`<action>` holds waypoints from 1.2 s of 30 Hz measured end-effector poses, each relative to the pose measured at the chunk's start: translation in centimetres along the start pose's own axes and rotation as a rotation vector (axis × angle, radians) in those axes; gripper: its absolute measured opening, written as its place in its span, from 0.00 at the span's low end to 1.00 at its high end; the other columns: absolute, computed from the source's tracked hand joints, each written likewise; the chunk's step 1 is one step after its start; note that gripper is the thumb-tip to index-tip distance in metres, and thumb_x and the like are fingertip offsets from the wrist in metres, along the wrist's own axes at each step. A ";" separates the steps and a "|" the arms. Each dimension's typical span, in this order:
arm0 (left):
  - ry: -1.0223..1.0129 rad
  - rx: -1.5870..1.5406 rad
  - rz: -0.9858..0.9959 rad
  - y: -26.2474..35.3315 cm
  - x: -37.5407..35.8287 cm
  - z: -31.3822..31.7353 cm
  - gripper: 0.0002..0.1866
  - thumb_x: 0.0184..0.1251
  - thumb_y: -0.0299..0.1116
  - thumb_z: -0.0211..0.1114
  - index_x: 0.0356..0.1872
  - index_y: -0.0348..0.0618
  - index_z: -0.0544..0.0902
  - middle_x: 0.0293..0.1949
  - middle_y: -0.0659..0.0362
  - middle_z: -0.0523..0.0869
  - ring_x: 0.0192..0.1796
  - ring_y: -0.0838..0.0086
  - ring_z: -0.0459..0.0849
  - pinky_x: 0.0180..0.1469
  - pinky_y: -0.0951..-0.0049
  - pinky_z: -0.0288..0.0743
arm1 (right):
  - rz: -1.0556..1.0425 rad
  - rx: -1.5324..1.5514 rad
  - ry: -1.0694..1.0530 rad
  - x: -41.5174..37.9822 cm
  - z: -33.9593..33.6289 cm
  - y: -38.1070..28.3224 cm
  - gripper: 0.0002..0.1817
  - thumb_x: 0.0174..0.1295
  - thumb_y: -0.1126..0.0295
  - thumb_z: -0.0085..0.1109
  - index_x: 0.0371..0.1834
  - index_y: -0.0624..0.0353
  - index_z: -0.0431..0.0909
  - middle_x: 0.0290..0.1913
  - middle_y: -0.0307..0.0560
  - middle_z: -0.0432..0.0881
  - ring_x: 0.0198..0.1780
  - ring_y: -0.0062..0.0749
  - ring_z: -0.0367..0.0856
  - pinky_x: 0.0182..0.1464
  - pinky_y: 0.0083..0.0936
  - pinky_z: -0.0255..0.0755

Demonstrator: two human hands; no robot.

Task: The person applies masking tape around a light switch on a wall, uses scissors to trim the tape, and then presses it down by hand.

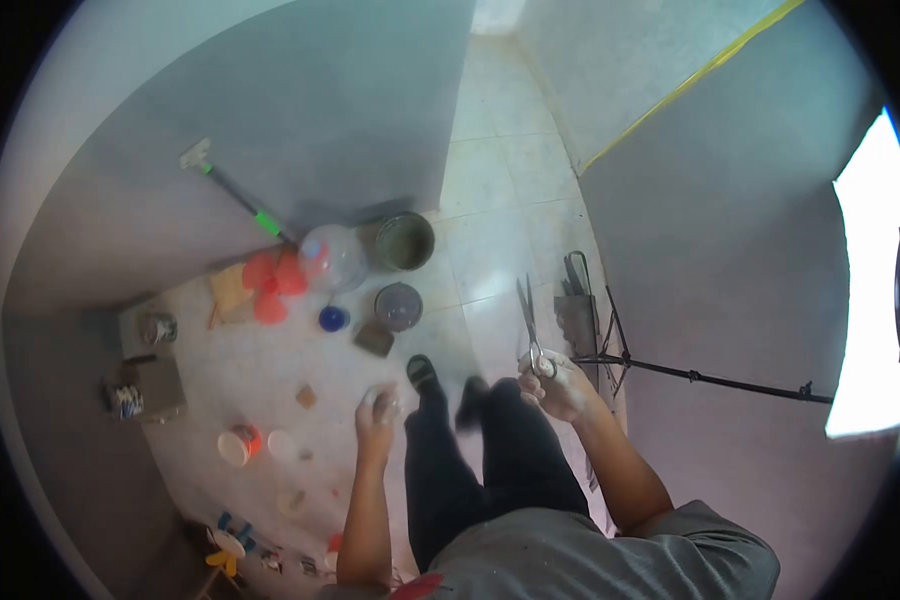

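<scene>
My right hand [558, 385] grips a pair of scissors [530, 315] by its handles, in front of my right leg. Its blades point up and away from me and stand slightly apart. My left hand [376, 410] hangs over the floor beside my left leg, its fingers curled together. White marks show on both hands. Whether anything small is inside the left fingers cannot be made out.
A tripod [620, 358] stands against the right wall near a grey bag [576, 320]. Ahead on the tiled floor are a dark bucket [405, 241], a clear water bottle [335, 258], a red fan blade [273, 285], a blue lid [333, 319] and a long-handled tool [238, 198].
</scene>
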State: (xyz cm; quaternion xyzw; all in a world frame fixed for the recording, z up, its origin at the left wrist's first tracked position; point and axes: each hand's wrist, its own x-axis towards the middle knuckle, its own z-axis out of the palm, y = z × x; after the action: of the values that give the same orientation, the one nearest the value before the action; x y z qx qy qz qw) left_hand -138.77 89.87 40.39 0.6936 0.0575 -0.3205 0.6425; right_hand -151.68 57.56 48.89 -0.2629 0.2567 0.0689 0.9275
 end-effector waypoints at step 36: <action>-0.265 0.650 -0.082 24.6 35.4 43.0 0.24 0.77 0.48 0.70 0.62 0.42 0.84 0.53 0.48 0.91 0.55 0.62 0.91 0.61 0.63 0.82 | -0.242 -0.143 0.223 25.7 -21.0 -54.4 0.34 0.69 0.41 0.68 0.42 0.71 0.86 0.26 0.47 0.83 0.22 0.27 0.72 0.24 0.24 0.61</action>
State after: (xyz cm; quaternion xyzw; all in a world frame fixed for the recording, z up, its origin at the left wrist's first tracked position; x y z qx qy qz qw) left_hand -114.72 34.10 44.36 0.8112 -0.1035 -0.4351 0.3767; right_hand -124.58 0.02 45.02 -0.3630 0.3190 -0.0546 0.8738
